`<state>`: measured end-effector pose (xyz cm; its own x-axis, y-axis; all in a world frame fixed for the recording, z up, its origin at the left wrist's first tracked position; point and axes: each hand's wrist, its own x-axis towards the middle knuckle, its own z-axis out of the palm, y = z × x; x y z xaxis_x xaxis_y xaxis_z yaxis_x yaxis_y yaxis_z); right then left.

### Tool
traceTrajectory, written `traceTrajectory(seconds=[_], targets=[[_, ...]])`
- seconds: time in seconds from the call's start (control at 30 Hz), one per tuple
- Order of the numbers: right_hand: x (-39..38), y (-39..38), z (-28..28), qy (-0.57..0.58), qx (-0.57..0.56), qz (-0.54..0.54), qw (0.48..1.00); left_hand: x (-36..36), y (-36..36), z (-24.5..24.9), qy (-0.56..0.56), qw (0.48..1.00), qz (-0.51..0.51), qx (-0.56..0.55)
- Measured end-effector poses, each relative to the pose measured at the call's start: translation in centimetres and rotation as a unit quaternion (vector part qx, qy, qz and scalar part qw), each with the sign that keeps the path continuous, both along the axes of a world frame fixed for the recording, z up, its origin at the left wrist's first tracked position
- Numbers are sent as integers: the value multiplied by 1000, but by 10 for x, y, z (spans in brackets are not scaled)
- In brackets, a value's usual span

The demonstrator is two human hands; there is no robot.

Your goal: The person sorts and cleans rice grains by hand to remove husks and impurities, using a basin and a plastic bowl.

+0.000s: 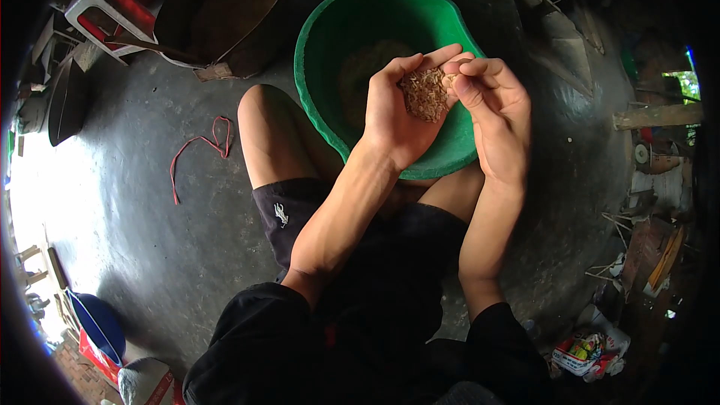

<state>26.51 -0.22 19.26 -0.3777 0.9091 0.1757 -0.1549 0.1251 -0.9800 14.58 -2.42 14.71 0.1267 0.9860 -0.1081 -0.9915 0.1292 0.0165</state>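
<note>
A small heap of tan grains [426, 96], which look like unhusked rice, lies in the cupped palm of my left hand [394, 120]. Close against it on the right, my right hand [499, 120] has its thumb and fingertips pinched together at the edge of the heap. A few pale grains show at that pinch. Both hands are above a green plastic tub [304, 82] that stands between my knees. Down in the tub's shadow some brownish material [364, 75] is visible, too dark to make out well.
A large round container [274, 19] with brownish contents stands at upper left, beside a red and white stool [94, 11]. Red string [201, 139] lies on the dark floor. A blue bucket [97, 322] is at lower left, and a coloured packet [581, 349] at lower right.
</note>
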Motion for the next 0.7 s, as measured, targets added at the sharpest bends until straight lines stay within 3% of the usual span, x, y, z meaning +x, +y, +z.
traceTrajectory(seconds=[0.17,0.7], targets=[[9,7,-11,102,-70,56,991,-1,1,-4,8,1000,1,7],[8,7,-18,97,-80,44,991,1,1,-2,31,999,5,-18]])
